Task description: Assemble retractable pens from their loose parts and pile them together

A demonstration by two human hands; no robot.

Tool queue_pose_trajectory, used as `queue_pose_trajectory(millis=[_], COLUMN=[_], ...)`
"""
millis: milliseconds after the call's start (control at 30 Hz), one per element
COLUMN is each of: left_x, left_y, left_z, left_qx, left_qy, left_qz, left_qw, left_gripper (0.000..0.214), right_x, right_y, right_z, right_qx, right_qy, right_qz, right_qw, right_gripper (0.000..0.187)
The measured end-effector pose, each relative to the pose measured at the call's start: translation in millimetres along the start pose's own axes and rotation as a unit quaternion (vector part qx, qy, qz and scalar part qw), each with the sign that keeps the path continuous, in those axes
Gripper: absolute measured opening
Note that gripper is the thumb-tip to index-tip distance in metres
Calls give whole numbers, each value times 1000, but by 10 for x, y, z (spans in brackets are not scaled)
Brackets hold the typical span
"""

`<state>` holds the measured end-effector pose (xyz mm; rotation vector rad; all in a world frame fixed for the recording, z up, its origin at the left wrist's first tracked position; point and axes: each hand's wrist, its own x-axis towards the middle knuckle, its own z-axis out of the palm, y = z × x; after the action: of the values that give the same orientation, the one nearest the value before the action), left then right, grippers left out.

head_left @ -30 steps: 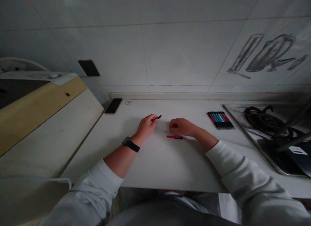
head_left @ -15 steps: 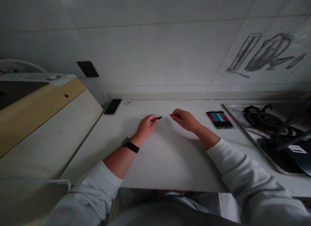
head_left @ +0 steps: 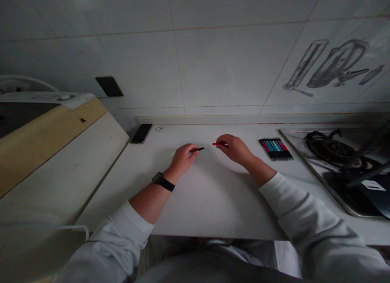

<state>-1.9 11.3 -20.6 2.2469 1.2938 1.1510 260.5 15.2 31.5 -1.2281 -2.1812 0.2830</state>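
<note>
Over the middle of the white counter, my left hand (head_left: 183, 156) pinches the black part of a pen (head_left: 200, 149) between thumb and fingers. A thin pale rod, like a pen refill (head_left: 208, 146), runs from its tip toward my right hand (head_left: 234, 149). That hand is closed on a red pen barrel (head_left: 215, 144), most of it hidden by the fingers. The rod's end lies right by the barrel's end; whether it is inside I cannot tell. To the right, several black, red, teal and white pens (head_left: 276, 149) lie side by side in a row.
At the counter's back left lies a phone (head_left: 141, 133), with a small ring-like thing (head_left: 159, 129) beside it. A gas stove (head_left: 335, 165) borders the right side. A pale slanted panel (head_left: 70, 165) stands at the left. The tiled wall (head_left: 219, 72) closes off the back.
The thin pale rod now shows between the two pen parts, where a gap was before. A dark length also shows along my right fingers. Both hands have hardly moved.
</note>
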Motion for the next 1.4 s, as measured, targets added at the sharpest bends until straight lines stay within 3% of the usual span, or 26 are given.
queue_pose_trajectory(millis=[400, 1100, 1300, 1400], left_x=[0, 15, -16, -28], left_y=[88, 88, 61, 63], left_z=[-40, -47, -24, -22], left_qx=[30, 62, 19, -7], left_qy=[-39, -112, -91, -48], left_qz=[63, 56, 45, 21], left_qw=[997, 990, 995, 999], left_gripper=[11, 22, 8, 26], right_x=[-102, -208, -215, -212], right_y=[-113, -76, -45, -49], right_z=[228, 363, 389, 389], right_qx=[-123, -139, -118, -108], right_qy=[-58, 3, -8, 1], right_qz=[-61, -123, -116, -109], right_qw=[989, 983, 986, 988], right_gripper=[15, 13, 11, 12])
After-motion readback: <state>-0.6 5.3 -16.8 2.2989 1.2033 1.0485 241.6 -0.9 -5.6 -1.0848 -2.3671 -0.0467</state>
